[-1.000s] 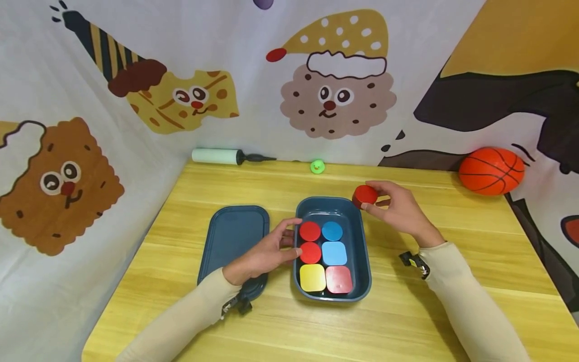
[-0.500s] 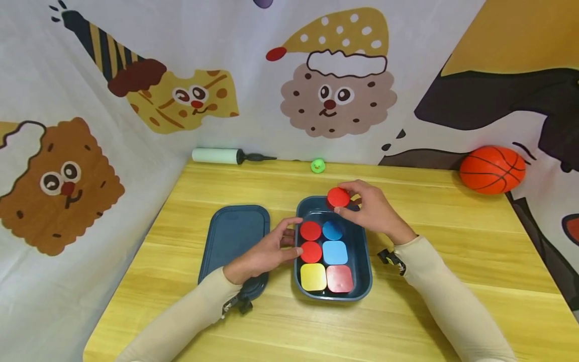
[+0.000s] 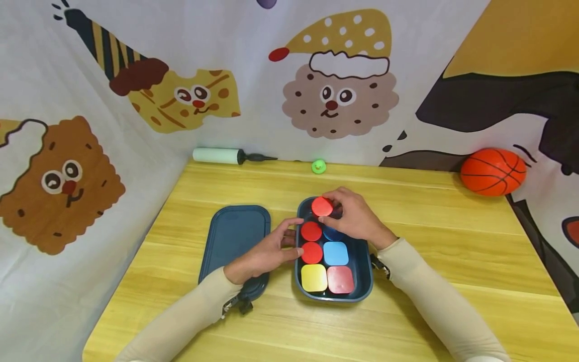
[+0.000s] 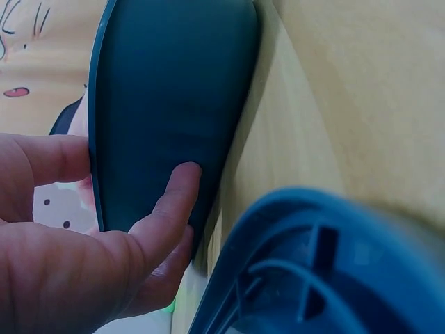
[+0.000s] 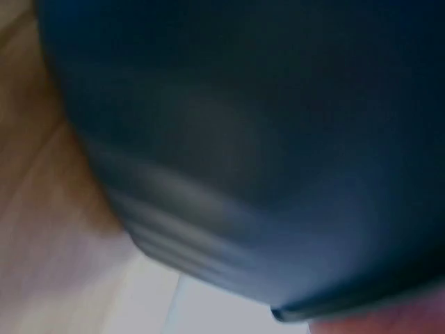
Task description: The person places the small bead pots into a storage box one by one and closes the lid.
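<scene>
My right hand (image 3: 357, 215) pinches a red round block (image 3: 322, 206) between thumb and fingers, over the far left corner of a dark blue box (image 3: 362, 281). Inside the box stand two red round blocks (image 3: 311, 231) along the left, a blue round block (image 3: 332, 234) partly hidden under the right hand, a light blue square block (image 3: 335, 253), a yellow square block (image 3: 314, 278) and a pink square block (image 3: 340, 279). My left hand (image 3: 267, 254) touches the box's left side; in the left wrist view its fingertips (image 4: 186, 170) rest against the outer wall (image 4: 160, 83). The right wrist view is blurred.
A dark blue lid (image 3: 237, 231) lies left of the box, partly under the left forearm. Along the back edge are a pump (image 3: 217, 155), a small green duck-faced toy (image 3: 318, 166) and an orange basketball (image 3: 493, 172). A printed cloth hangs behind the wooden table (image 3: 429, 201).
My right hand has carried the red round block leftward, from beside the box's far right corner to over its far left corner. The left hand has stayed at the box's side.
</scene>
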{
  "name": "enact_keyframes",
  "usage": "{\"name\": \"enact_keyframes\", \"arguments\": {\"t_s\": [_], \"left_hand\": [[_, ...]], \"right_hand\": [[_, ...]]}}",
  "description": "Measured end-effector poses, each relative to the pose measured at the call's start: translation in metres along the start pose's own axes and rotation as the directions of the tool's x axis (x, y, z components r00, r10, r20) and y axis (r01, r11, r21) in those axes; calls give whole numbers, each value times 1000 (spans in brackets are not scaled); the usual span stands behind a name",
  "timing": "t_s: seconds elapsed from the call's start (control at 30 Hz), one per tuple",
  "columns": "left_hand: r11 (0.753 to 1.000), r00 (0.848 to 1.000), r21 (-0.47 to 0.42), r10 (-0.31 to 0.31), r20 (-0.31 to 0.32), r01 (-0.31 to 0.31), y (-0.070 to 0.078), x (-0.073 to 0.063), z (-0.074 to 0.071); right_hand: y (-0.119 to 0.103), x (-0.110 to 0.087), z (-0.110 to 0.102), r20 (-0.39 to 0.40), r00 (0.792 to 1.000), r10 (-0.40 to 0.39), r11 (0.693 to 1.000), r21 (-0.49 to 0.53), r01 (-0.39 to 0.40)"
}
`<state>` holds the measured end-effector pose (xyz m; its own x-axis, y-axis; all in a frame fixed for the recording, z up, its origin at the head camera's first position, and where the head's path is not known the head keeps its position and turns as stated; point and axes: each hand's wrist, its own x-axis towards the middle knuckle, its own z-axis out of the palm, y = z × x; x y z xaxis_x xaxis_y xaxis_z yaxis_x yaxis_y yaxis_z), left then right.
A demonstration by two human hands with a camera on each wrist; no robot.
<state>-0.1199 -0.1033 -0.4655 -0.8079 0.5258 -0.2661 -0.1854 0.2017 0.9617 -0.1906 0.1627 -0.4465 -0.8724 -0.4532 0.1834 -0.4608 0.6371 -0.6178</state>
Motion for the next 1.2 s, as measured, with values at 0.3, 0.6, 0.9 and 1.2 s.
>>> {"name": "enact_keyframes", "arguments": {"t_s": [0.3,0.6,0.9,1.2], "left_hand": [[1000,1000,4,-3,-2,3,1,-1,-1],[1000,1000,10,7,-1,-7,1,-1,1],[1000,1000,3,4,0,-4,0,-1,1],[1000,1000,-7,10,12,-10,0,2,-1]], "right_hand": [[-5,0,8,30,999,23,994,-104,-20],[-1,3,9,100,995,-20,985,-166,37],[1,2,9,135,991,-15,984,-172,38],[-1,2,6,89,996,-22,993,-115,33]]}}
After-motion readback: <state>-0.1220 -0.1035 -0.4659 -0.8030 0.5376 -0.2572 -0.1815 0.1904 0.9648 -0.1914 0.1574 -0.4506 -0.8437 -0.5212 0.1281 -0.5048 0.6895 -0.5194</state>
